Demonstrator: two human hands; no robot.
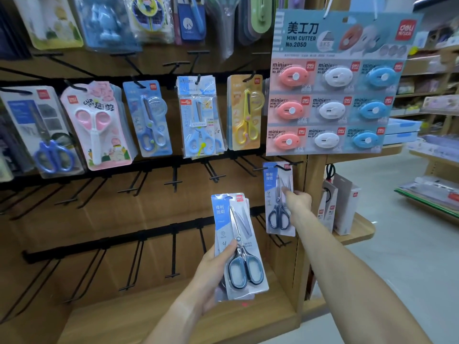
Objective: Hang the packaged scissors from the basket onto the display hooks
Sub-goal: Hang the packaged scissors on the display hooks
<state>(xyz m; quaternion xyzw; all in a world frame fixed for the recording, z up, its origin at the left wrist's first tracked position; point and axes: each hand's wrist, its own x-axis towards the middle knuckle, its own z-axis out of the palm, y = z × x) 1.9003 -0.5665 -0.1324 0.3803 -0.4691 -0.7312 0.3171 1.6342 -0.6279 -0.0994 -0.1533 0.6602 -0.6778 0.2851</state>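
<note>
Brown pegboard (154, 219) behind, right hand (298, 202) pinching the hooked blue-carded scissors pack (277, 194) should seat it fully while left hand (211, 269) grips the spare blue-handled packs (238, 244).

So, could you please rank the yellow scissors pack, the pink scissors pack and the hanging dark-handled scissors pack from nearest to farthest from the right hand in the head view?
1. Dark-handled scissors pack: on the lower right hook, touched by the right hand.
2. Yellow scissors pack: up and to the left, in the row above.
3. Pink scissors pack: far left in that same row.
</note>
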